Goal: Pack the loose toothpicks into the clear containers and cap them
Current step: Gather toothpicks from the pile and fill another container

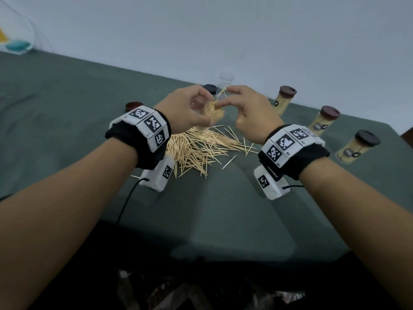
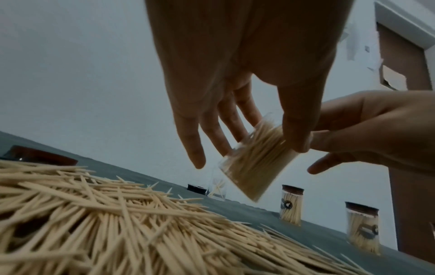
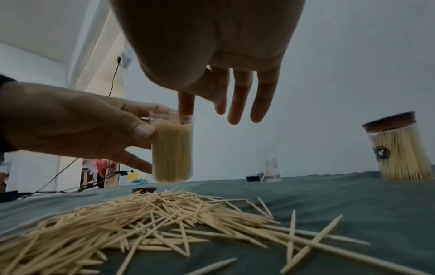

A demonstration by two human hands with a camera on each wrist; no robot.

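Holding a full clear jar [image 3: 172, 148] above the loose toothpicks [image 1: 196, 148], the left hand [image 1: 183, 108] grips it; right hand [image 1: 250, 110] fingers spread, forefinger at its mouth; capped jars [image 1: 283, 101] stand right; near-empty jar [image 1: 225, 82] behind

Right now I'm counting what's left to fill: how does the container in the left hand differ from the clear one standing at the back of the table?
The held container is packed nearly full of toothpicks; the back container holds only a few. The held one is lifted off the table in the left hand, with the right hand's fingertip at its mouth; the back one stands on the cloth, untouched. Both are clear, uncapped cylinders.
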